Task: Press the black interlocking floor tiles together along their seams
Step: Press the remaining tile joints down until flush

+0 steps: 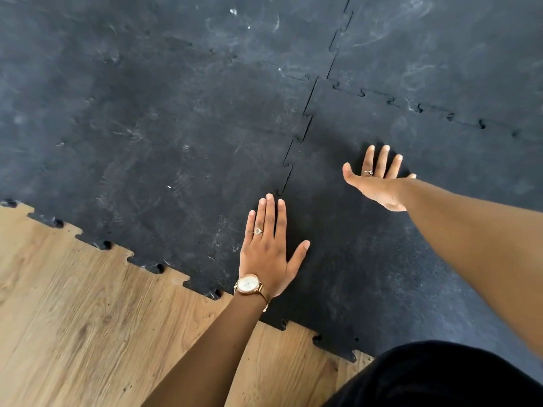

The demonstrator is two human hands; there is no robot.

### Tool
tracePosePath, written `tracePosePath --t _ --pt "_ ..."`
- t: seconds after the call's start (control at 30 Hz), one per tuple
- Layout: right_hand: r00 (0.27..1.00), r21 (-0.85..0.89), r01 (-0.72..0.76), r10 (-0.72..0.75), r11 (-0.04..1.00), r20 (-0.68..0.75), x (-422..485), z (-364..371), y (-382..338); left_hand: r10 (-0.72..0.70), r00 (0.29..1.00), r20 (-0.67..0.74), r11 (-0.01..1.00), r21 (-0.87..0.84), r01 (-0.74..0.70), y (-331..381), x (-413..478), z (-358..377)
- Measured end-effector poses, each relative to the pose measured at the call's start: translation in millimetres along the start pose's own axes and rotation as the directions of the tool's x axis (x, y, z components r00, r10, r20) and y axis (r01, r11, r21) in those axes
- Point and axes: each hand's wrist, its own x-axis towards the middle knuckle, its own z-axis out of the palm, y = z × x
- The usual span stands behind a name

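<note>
Wood-plank floor [73, 333] at 7 o'clock. Black interlocking floor tiles [176, 142] cover the rest. Left hand [269, 248] flat, fingers straight, on the seam [289, 164]. Right hand [377, 183] at 2 o'clock: fingers spread straight, gripping nothing.

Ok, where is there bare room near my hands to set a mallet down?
Bare patches: the wood floor left of the left hand, below the tile edge, and the scuffed tile left of the seam. Crowded: the darker tile, where both hands, the right hand included, are.
</note>
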Motion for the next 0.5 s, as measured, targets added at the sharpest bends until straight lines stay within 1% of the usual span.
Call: tracePosePath --t 0.07,0.13,0.2,0.23,0.27,0.37,0.4,0.5 --pt "1.000 -0.008 -0.001 0.001 1.000 -0.003 -0.6 -0.4 -0.2 0.008 0.999 -0.051 0.998 -0.068 -0.012 -0.3 3.0 -3.4" --pt "1.000 -0.002 -0.015 0.015 1.000 0.000 -2.0 2.0 -1.3 0.022 0.984 -0.175 0.992 -0.119 -0.043 -0.9 17.0 -11.6" --pt "0.999 0.029 -0.028 0.029 0.999 -0.023 -2.0 2.3 -2.3 0.070 0.951 -0.300 0.989 -0.104 -0.105 -1.2 38.9 -20.0" --pt "0.999 0.035 -0.027 0.027 0.999 -0.022 -2.5 2.1 -2.5 0.085 0.942 -0.326 0.990 -0.082 -0.117 -1.2 49.9 -22.0" --pt "1.000 0.030 -0.022 0.023 0.999 -0.014 -3.2 2.5 -1.9 0.088 0.948 -0.305 0.993 -0.053 -0.109 -1.0 59.9 -21.9" --pt "0.999 0.055 -0.034 0.036 0.998 -0.021 -4.7 2.5 -1.4 0.056 0.991 -0.121 0.998 0.049 -0.051 -0.3 75.9 -13.5" --pt "0.999 0.056 -0.043 0.044 0.998 -0.018 -5.6 2.9 -1.8 0.048 0.993 -0.104 0.998 0.055 -0.042 -0.7 76.3 -10.0" --pt "0.996 0.082 -0.081 0.083 0.993 -0.028 -3.0 1.2 -4.7 0.060 0.990 -0.128 0.998 0.018 -0.058 -2.4 72.5 -6.9"
